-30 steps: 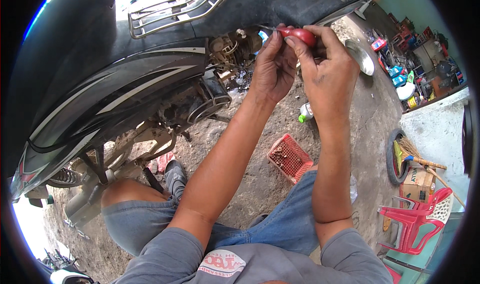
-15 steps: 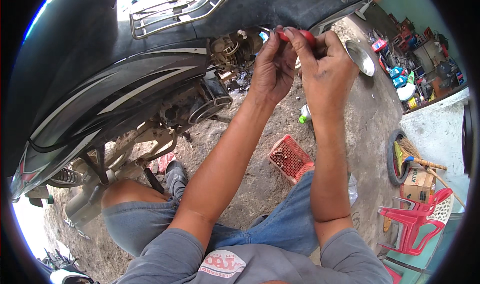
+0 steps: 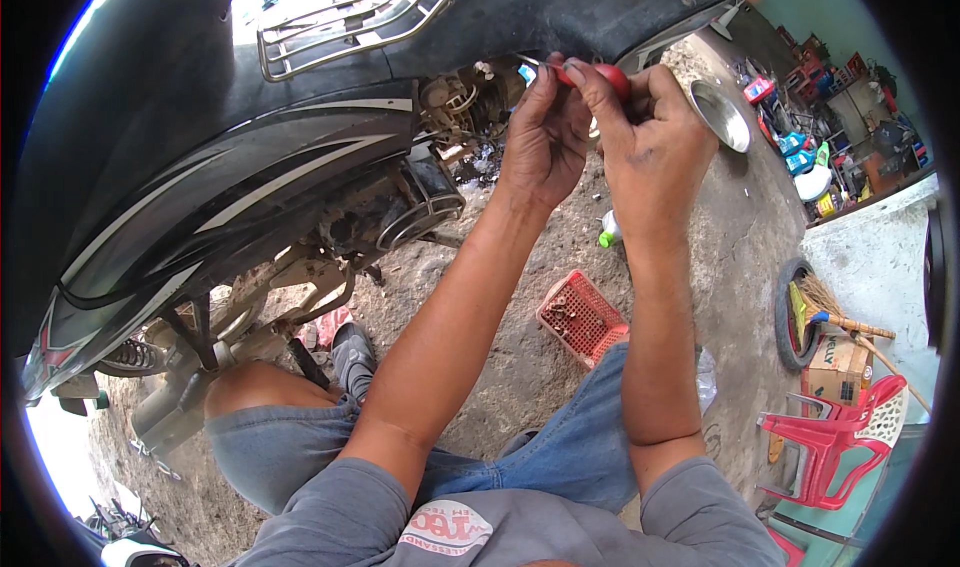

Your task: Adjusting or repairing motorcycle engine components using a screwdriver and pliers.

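A black scooter [image 3: 230, 157] with grey stripes fills the upper left, its side panel off and the engine [image 3: 440, 182] bare. Both hands are raised together at its open frame. My right hand [image 3: 655, 152] grips a screwdriver with a red handle [image 3: 610, 75]. My left hand [image 3: 545, 132] pinches the thin metal shaft near its tip, close to the wiring and small parts behind. What the tip touches is hidden by my fingers.
A red plastic basket [image 3: 582, 317] of small parts lies on the dirt floor by my knee. A metal bowl [image 3: 722, 115] sits beyond my right hand. A tyre [image 3: 790, 312], a broom, a cardboard box and red plastic chairs [image 3: 830, 437] stand right.
Both hands stay at the same spot on the scooter. The red handle has turned slightly in my right hand, and my left fingers have shifted along the shaft.
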`<state>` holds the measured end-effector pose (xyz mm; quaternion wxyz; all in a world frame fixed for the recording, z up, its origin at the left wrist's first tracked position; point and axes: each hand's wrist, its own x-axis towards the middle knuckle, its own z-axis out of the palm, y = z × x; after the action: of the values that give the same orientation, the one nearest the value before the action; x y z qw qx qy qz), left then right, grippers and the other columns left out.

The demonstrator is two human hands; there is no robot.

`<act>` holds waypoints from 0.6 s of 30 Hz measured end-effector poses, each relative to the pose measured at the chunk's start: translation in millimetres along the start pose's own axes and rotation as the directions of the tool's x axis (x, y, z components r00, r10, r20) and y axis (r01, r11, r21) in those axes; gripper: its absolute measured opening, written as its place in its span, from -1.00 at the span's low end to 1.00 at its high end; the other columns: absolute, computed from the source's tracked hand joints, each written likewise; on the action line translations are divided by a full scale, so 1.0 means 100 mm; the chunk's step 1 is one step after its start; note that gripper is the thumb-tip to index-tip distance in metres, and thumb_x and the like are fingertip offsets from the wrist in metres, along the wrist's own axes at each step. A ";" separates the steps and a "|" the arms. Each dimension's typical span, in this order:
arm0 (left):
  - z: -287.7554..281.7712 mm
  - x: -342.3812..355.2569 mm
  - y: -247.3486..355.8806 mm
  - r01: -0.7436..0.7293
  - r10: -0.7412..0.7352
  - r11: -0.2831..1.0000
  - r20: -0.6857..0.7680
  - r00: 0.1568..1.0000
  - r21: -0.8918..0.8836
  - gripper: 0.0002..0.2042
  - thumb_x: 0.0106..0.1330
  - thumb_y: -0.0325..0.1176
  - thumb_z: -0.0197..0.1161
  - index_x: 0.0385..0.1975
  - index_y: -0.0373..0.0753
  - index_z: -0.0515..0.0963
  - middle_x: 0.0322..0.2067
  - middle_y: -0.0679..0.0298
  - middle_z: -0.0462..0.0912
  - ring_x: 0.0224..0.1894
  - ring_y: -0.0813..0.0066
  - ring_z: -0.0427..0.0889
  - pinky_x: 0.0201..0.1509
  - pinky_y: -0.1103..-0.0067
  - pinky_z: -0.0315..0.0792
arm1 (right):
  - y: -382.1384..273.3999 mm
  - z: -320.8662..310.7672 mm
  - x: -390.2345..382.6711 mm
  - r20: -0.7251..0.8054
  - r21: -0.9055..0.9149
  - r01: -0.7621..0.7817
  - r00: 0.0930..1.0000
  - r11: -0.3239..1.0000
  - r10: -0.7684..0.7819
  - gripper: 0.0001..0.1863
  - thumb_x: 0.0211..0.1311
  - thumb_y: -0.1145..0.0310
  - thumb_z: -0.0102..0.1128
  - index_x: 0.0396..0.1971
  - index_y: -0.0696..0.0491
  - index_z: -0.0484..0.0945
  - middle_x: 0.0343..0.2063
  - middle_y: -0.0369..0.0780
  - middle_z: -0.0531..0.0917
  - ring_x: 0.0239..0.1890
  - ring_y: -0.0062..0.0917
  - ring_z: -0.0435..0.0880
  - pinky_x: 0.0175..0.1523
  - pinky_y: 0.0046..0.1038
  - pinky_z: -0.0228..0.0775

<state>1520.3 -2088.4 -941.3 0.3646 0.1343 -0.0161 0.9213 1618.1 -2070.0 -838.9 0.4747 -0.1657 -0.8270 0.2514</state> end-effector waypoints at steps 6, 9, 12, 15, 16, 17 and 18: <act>-0.07 0.07 0.07 -0.056 0.054 0.998 -0.090 0.995 -0.013 -0.74 0.57 -0.20 0.13 0.04 -0.23 0.57 -0.02 0.28 0.69 0.04 0.42 0.67 0.29 0.40 0.56 | -0.02 -0.02 -0.06 0.025 0.005 -0.009 1.000 1.000 0.009 -0.52 0.17 0.06 0.56 -0.52 0.14 0.52 -0.63 -0.15 0.69 -0.55 -0.40 0.75 -0.42 -0.39 0.53; -0.28 0.16 0.23 -0.019 0.017 1.000 -0.122 0.992 -0.018 -0.76 0.59 -0.25 0.10 0.01 -0.28 0.57 -0.09 0.27 0.71 -0.05 0.43 0.69 0.23 0.42 0.58 | -0.06 0.01 -0.12 0.028 -0.006 -0.014 1.000 1.000 0.014 -0.53 0.17 0.09 0.56 -0.52 0.17 0.54 -0.66 -0.18 0.65 -0.58 -0.53 0.65 -0.44 -0.45 0.45; -0.20 0.18 0.23 -0.020 0.024 1.000 -0.216 0.976 0.023 -0.77 0.51 -0.28 0.18 -0.09 -0.32 0.60 -0.25 0.24 0.72 -0.19 0.42 0.68 0.06 0.44 0.61 | -0.02 -0.06 -0.22 0.072 -0.037 -0.055 0.996 0.998 0.058 -0.56 0.18 0.12 0.56 -0.50 0.20 0.58 -0.66 -0.19 0.65 -0.60 -0.63 0.59 -0.46 -0.48 0.40; -0.18 0.16 0.26 -0.037 0.080 0.987 -0.282 0.956 0.156 -0.82 0.42 -0.33 0.24 -0.18 -0.33 0.61 -0.33 0.21 0.70 -0.23 0.40 0.67 0.00 0.44 0.59 | 0.04 -0.17 -0.30 0.218 -0.098 -0.152 0.961 0.984 0.170 -0.57 0.17 0.13 0.54 -0.48 0.21 0.59 -0.64 -0.11 0.68 -0.56 -0.42 0.69 -0.40 -0.37 0.48; -0.20 0.16 0.30 -0.007 0.061 0.978 -0.258 0.964 0.207 -0.84 0.43 -0.37 0.21 -0.15 -0.33 0.59 -0.31 0.19 0.70 -0.24 0.36 0.69 -0.06 0.42 0.61 | 0.06 -0.20 -0.31 0.312 -0.140 -0.210 0.918 0.968 0.245 -0.58 0.16 0.14 0.53 -0.48 0.22 0.60 -0.62 -0.05 0.68 -0.53 -0.25 0.75 -0.35 -0.28 0.54; -0.23 0.17 0.32 0.022 0.041 0.966 -0.236 0.971 0.258 -0.85 0.45 -0.41 0.17 -0.11 -0.33 0.56 -0.30 0.17 0.70 -0.25 0.32 0.70 -0.11 0.41 0.63 | 0.11 -0.22 -0.31 0.312 -0.137 -0.210 0.919 0.968 0.243 -0.58 0.16 0.14 0.53 -0.48 0.22 0.60 -0.62 -0.05 0.68 -0.53 -0.25 0.75 -0.35 -0.28 0.54; -0.26 0.17 0.30 0.005 0.078 0.949 -0.250 0.965 0.315 -0.85 0.44 -0.42 0.21 -0.14 -0.37 0.54 -0.30 0.12 0.71 -0.28 0.26 0.73 -0.15 0.40 0.65 | 0.18 -0.23 -0.31 0.366 -0.157 -0.223 0.892 0.962 0.267 -0.60 0.15 0.16 0.52 -0.46 0.24 0.62 -0.60 -0.02 0.69 -0.51 -0.20 0.76 -0.32 -0.26 0.55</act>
<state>1481.5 -2095.9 -960.3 0.3202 0.0685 0.1754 0.9284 1654.3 -2065.0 -861.7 0.2583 -0.2425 -0.8889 0.2904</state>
